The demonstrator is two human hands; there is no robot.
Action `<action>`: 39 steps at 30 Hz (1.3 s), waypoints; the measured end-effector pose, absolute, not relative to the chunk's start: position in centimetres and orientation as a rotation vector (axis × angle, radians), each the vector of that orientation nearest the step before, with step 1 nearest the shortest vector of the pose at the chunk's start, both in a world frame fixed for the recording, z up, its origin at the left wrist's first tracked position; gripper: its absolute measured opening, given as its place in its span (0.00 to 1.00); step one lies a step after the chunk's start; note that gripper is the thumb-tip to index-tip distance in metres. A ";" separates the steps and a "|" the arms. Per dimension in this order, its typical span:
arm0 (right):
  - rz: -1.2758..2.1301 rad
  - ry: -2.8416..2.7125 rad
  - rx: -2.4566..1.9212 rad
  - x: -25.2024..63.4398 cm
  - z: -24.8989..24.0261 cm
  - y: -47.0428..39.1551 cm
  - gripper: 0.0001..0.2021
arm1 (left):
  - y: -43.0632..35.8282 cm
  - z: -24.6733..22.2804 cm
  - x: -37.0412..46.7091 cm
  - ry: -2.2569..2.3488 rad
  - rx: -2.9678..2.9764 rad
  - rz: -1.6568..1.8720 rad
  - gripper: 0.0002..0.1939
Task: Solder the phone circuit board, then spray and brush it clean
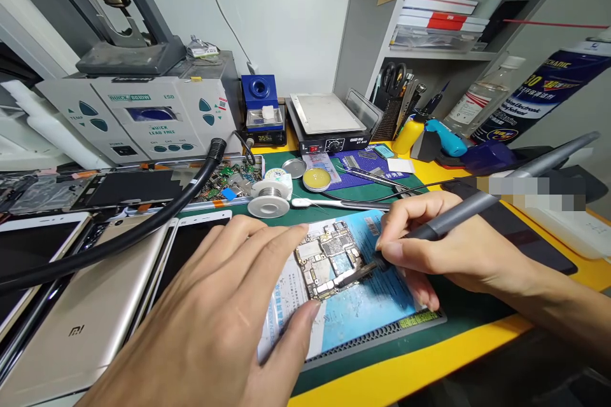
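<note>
- Gripping a grey brush in the right hand, pinched near its head between thumb and bent fingers, with the handle slanting up to the right.
- Curling the right hand's outer fingers beneath the handle, over the right part of a blue-and-white packet.
- Resting dark bristles against the lower part of a circuit board, flat on the packet above a green mat.
- Holding the left hand palm down and partly open, with thumb and index finger well parted: thumb at the board's lower left corner, index finger by the upper left.
- Impossible to tell the force of that touch.
- Backed by a solder spool and an open tin of yellow paste.
- Flanked on the left by a gold phone, under a black hose.
- Overlooked from behind by a grey station marked "Quick".
</note>
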State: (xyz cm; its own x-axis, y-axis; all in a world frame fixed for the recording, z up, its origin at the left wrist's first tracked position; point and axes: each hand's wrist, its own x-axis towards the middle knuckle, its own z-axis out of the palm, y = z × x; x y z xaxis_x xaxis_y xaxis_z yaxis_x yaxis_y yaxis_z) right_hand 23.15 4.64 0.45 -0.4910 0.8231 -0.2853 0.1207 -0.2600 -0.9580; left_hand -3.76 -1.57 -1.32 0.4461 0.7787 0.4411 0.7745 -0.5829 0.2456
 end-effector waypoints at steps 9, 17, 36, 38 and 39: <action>1.796 -1.482 -1.123 23.2 0.1 4.7 0.06 | -1.8 -1.6 -3.7 1.444 2.636 0.846 0.23; 1.794 -1.475 -1.136 23.3 0.2 4.6 0.06 | -1.7 -1.5 -3.5 1.441 2.627 0.848 0.22; 0.966 -1.937 -1.013 24.3 -0.2 0.6 0.11 | -1.5 -1.1 -3.7 1.398 2.679 0.901 0.20; 0.697 -2.036 -0.889 23.8 -0.5 -0.6 0.17 | -1.6 -1.2 -3.6 1.395 2.675 0.904 0.20; 0.637 -2.061 -0.864 23.7 -0.6 -1.0 0.18 | -1.6 -1.2 -3.6 1.402 2.666 0.899 0.20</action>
